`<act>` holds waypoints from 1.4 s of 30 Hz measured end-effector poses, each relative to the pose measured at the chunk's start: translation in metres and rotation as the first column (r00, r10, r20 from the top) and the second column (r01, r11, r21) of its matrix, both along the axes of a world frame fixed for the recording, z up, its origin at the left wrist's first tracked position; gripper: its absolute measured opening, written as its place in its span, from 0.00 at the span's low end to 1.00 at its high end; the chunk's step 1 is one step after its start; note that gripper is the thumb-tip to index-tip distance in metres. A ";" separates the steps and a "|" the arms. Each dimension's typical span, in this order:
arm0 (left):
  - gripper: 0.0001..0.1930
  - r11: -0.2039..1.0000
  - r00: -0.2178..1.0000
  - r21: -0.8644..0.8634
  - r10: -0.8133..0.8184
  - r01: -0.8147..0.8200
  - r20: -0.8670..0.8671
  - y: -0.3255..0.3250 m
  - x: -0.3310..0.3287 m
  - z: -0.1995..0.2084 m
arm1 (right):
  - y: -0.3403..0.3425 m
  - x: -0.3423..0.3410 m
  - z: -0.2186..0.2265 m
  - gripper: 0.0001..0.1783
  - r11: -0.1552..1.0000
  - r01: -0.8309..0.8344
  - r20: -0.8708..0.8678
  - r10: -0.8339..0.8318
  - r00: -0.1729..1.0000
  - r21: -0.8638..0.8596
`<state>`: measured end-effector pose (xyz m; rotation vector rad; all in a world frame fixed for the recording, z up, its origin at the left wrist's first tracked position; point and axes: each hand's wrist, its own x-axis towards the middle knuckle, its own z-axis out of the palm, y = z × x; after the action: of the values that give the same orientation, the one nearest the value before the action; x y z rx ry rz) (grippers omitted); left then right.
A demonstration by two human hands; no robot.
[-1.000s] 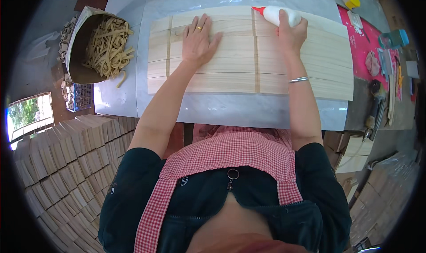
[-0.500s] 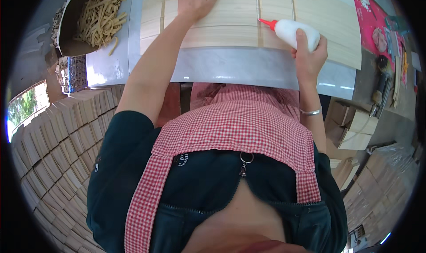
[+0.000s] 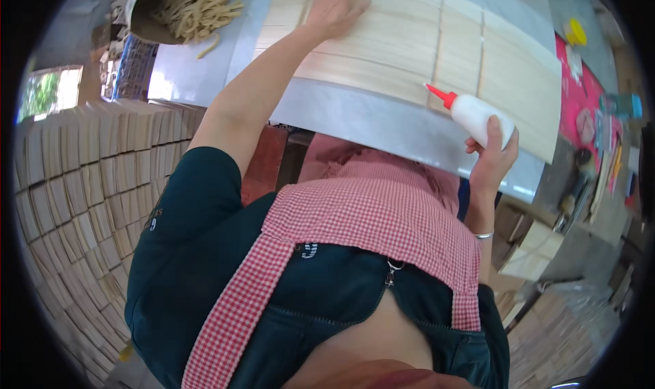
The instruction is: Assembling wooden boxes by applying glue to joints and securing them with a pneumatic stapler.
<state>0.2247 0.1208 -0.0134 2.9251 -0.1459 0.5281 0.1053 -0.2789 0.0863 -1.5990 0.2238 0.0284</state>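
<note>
My left hand (image 3: 336,10) lies with fingers spread on a pale wooden panel (image 3: 382,55), to the left of its middle. Lines run across the panel from far to near, dividing it into sections. In my right hand (image 3: 495,160) is a white squeeze bottle (image 3: 479,120) with a red pointed nozzle, tilted so that the nozzle points left and away from me. The nozzle tip shows over the panel's near part, beside one of the lines. Whether it touches the wood I cannot tell.
The panel rests on a grey-white tabletop (image 3: 341,109). A bin with rubber-band-like tan strips (image 3: 198,10) stands at far left. Stacked wooden slats (image 3: 75,184) rise on the left. At right are a pink sheet (image 3: 572,102), a yellow roll (image 3: 575,32) and scattered tools.
The bottle has come nearer to me along the panel, its nozzle now left of the line it was on. The whole view has turned. My left hand stays on the wood.
</note>
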 end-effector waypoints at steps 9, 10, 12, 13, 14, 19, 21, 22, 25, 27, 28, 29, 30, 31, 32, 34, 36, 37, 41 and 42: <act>0.27 0.973 0.974 0.055 0.225 -0.225 0.000 0.107 -0.035 0.005 | 0.170 0.099 -0.007 0.28 0.979 -0.178 0.183 0.157 0.970 0.102; 0.26 0.974 0.973 -0.005 0.227 -0.227 -0.031 0.103 -0.038 0.004 | 0.191 0.109 -0.009 0.30 0.975 -0.191 0.160 0.172 0.972 0.112; 0.25 0.969 0.970 -0.067 0.233 -0.238 -0.065 0.100 -0.042 0.003 | 0.224 0.126 -0.016 0.32 0.970 -0.212 0.134 0.195 0.972 0.122; 0.25 0.968 0.970 -0.075 0.235 -0.239 -0.056 0.099 -0.043 0.003 | 0.239 0.132 -0.020 0.33 0.974 -0.201 0.130 0.187 0.974 0.107; 0.24 0.967 0.970 -0.082 0.237 -0.240 -0.047 0.099 -0.043 0.003 | 0.253 0.138 -0.024 0.33 0.977 -0.190 0.127 0.178 0.976 0.092; 0.22 0.964 0.970 -0.110 0.241 -0.243 -0.033 0.097 -0.043 0.006 | 0.298 0.171 -0.060 0.34 0.991 -0.126 0.191 0.132 0.973 -0.039; 0.23 0.962 0.970 -0.123 0.241 -0.244 -0.037 0.095 -0.041 0.008 | 0.302 0.180 -0.076 0.33 0.987 -0.077 0.262 0.111 0.959 -0.138; 0.23 0.960 0.968 -0.125 0.246 -0.250 -0.044 0.096 -0.043 0.006 | 0.304 0.177 -0.076 0.33 0.987 -0.083 0.256 0.117 0.960 -0.141; 0.22 0.957 0.966 -0.129 0.257 -0.258 -0.028 0.098 -0.043 0.003 | 0.300 0.169 -0.065 0.34 0.980 -0.113 0.194 0.143 0.971 -0.161; 0.22 0.956 0.965 -0.133 0.259 -0.261 -0.029 0.097 -0.044 0.004 | 0.293 0.155 -0.061 0.34 0.978 -0.122 0.167 0.151 0.974 -0.171; 0.23 0.957 0.969 -0.153 0.238 -0.245 -0.063 0.097 -0.042 0.007 | 0.288 0.145 -0.060 0.33 0.978 -0.128 0.173 0.156 0.972 -0.165; 0.24 0.958 0.972 -0.170 0.217 -0.231 -0.094 0.100 -0.039 0.012 | 0.285 0.137 -0.058 0.32 0.979 -0.135 0.182 0.162 0.970 -0.156; 0.26 0.958 0.973 -0.188 0.197 -0.217 -0.123 0.102 -0.039 0.017 | 0.282 0.127 -0.057 0.31 0.979 -0.142 0.192 0.169 0.967 -0.147; 0.27 0.957 0.973 -0.205 0.176 -0.205 -0.152 0.102 -0.042 0.020 | 0.280 0.118 -0.055 0.31 0.979 -0.149 0.202 0.175 0.964 -0.137; 0.27 0.957 0.972 -0.205 0.175 -0.205 -0.155 0.101 -0.047 0.021 | 0.276 0.111 -0.054 0.31 0.979 -0.149 0.198 0.174 0.965 -0.137; 0.26 0.971 0.977 -0.155 0.161 -0.181 -0.138 0.099 -0.059 0.023 | 0.269 0.095 -0.052 0.32 0.975 -0.163 0.169 0.188 0.967 -0.151; 0.25 0.981 0.981 -0.106 0.148 -0.161 -0.124 0.098 -0.071 0.023 | 0.263 0.081 -0.051 0.33 0.969 -0.182 0.137 0.205 0.969 -0.165; 0.25 0.980 0.979 -0.107 0.151 -0.166 -0.135 0.095 -0.080 0.023 | 0.260 0.073 -0.052 0.33 0.968 -0.187 0.126 0.208 0.970 -0.166; 0.25 0.996 0.980 -0.038 0.077 -0.086 -0.184 0.085 -0.112 0.023 | 0.243 0.045 -0.052 0.32 0.945 -0.223 0.195 0.272 0.942 -0.238; 0.25 0.995 0.979 -0.037 0.085 -0.093 -0.187 0.085 -0.116 0.024 | 0.242 0.038 -0.052 0.32 0.943 -0.231 0.192 0.279 0.941 -0.238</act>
<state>0.1085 0.2060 0.0106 2.9264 0.0205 0.2646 0.1434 -0.0371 0.0343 -1.8205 -0.1641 0.0270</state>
